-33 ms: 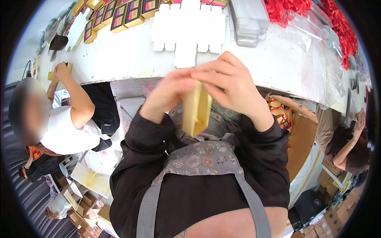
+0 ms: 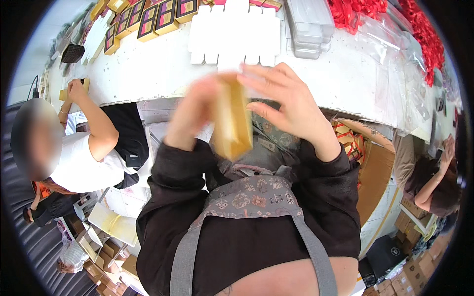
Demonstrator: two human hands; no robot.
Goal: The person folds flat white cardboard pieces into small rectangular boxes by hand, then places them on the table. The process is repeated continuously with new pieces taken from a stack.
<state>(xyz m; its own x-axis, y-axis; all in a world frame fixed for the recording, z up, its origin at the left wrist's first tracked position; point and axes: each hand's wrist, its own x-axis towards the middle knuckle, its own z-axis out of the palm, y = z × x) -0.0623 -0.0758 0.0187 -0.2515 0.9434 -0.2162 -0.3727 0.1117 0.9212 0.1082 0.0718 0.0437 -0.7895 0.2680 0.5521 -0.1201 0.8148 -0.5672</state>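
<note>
A gold cardboard box, long and narrow, hangs upright in front of my apron, below the table's near edge. My left hand is closed around its upper left side, both smeared by motion. To the right of the box is my right hand, its fingers stretched out and the thumb apart. Those fingertips come close to the box's top; whether they touch it I cannot tell. Just beyond my hands, a stack of white folded cartons lies on the white table.
Gold boxes with dark windowed tops stand at the far left. Clear plastic trays and red ribbon lie at the far right. A large cardboard carton is beside my right arm. A person in white works at the left.
The box has moved slightly left and up with my left hand, turning so that its open side no longer shows. My right hand's fingers have spread away from it.
</note>
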